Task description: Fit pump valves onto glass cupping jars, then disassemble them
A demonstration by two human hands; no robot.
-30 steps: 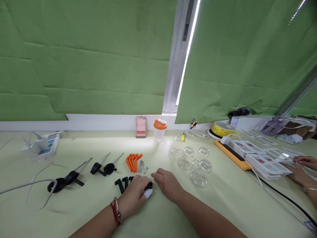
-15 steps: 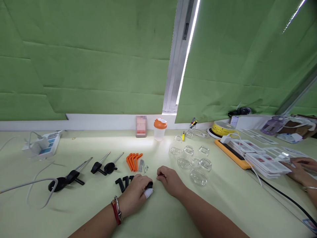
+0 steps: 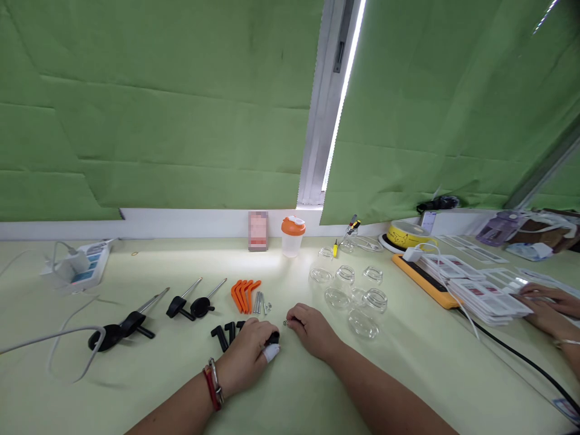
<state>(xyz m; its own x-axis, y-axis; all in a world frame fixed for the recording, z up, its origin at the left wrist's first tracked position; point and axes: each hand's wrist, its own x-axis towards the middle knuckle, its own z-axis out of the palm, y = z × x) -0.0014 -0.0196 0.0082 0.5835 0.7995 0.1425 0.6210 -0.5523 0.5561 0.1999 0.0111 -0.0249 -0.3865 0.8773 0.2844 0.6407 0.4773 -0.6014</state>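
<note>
My left hand (image 3: 247, 353), a white wrap on one fingertip, is closed around a small black plastic part (image 3: 272, 339) whose end shows beside the thumb. My right hand (image 3: 313, 330) pinches a tiny shiny metal piece (image 3: 285, 323) close to that part; its exact kind is too small to tell. Black L-shaped pieces (image 3: 220, 336) lie partly under my left hand. Beyond the hands are several orange bent pieces (image 3: 244, 295), a few metal screws (image 3: 258, 302) and some tiny clear or metal bits (image 3: 268, 307).
Left lie black funnel-like parts with metal rods (image 3: 131, 324) and a white power strip (image 3: 97, 263). Right stand clear glass vessels (image 3: 364, 323). An orange-lidded cup (image 3: 292, 237) is behind. Farther right are an orange bar (image 3: 426, 282), stacked white cards (image 3: 487, 301) and another person's hands (image 3: 546, 308).
The tiny metal piece now shows at my right fingertips, where it was hidden before. My left hand stays in place. The other person's hands have shifted slightly.
</note>
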